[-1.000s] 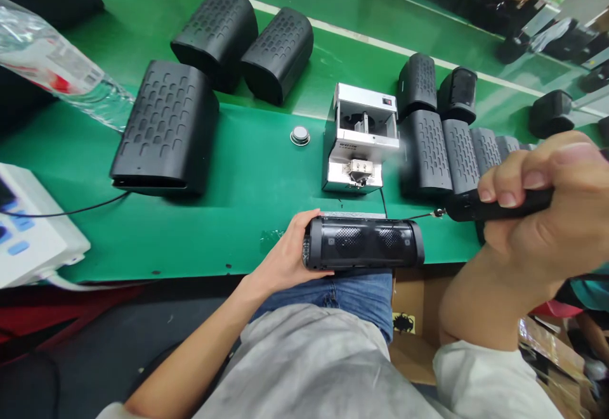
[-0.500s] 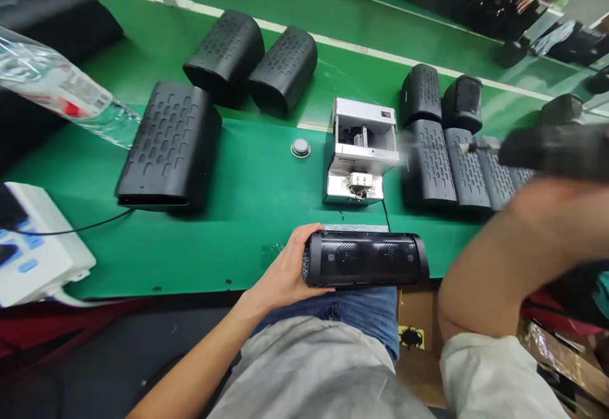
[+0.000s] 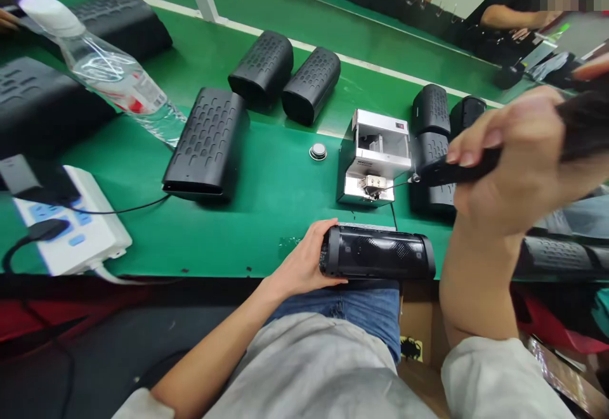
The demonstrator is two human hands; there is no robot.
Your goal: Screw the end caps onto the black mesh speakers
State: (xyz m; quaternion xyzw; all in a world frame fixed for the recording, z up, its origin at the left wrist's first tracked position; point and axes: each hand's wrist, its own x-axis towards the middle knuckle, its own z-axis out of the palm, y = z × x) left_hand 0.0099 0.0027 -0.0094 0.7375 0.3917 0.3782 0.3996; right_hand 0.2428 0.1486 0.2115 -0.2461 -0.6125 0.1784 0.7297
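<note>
My left hand (image 3: pixel 309 260) is closed around the left end of a black speaker body (image 3: pixel 380 253), which lies at the bench's front edge with its glossy, perforated side up. My right hand (image 3: pixel 514 146) grips a black electric screwdriver (image 3: pixel 442 168), held nearly level and pointing left. Its thin bit ends at the front outlet of a silver screw feeder (image 3: pixel 380 153); whether a screw is on the tip is too small to tell. Left of the feeder, a small round metal-rimmed part (image 3: pixel 318 151) rests on the green mat.
Black speaker shells stand at the back (image 3: pixel 264 67), at left (image 3: pixel 207 140) and right of the feeder (image 3: pixel 431 108). A water bottle (image 3: pixel 128 89) leans behind the left shell. A white power strip (image 3: pixel 90 222) with cables sits at left. Another person's arm (image 3: pixel 514 18) shows far right.
My right hand has brought the screwdriver left and down, its bit now at the feeder's outlet. My left hand keeps hold of the speaker body. The view has shifted left.
</note>
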